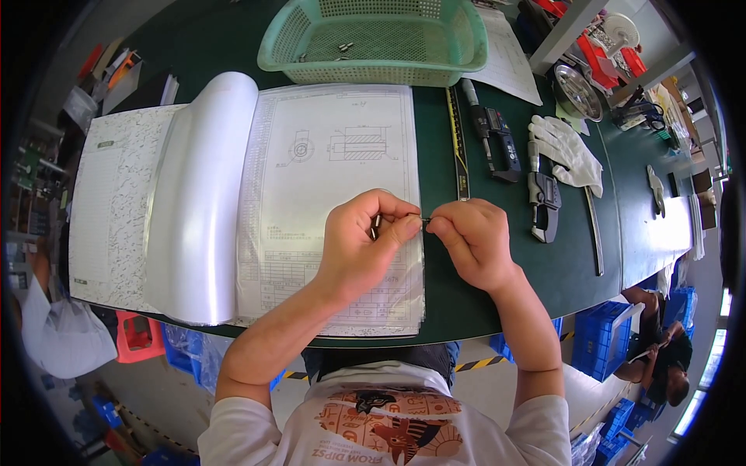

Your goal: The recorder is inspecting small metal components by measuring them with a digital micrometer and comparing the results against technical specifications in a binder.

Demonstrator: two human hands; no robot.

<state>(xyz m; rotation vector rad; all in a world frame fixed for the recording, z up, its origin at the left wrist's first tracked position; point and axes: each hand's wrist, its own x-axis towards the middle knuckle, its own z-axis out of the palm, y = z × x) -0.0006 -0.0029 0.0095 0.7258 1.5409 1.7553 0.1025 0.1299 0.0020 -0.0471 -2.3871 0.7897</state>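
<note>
pinching a thin dark piece [426, 220] between both hands, just over the right edge of the drawing sheet [322, 179]. left hand [420, 215]: thumb and index closed on the piece's left end, other fingers curled in, with a few small metal cylinders [376, 225] tucked in the palm; can't get an exact count. right hand [432, 221]: fingers folded into a loose fist, thumb and index closed on the piece's right end. piece is mostly hidden by fingertips, so can't tell its full shape.

drawing sheet lies in an open binder on the green desk [536, 272], printed with a round end view and a hatched section. turned-over clear sleeves [198, 210] bulge up to its left.

beyond the sheet: pale green basket [373, 75], a few loose metal parts [344, 48] on its bottom. right of the sheet: black and yellow scale strip [457, 132], near end close to the right hand. then a digital micrometer [500, 140], a second micrometer [544, 202] and a white glove [571, 151] just beside it. slim metal bar [595, 237] runs toward the near edge. round metal bowl [577, 92] farther back.
</note>
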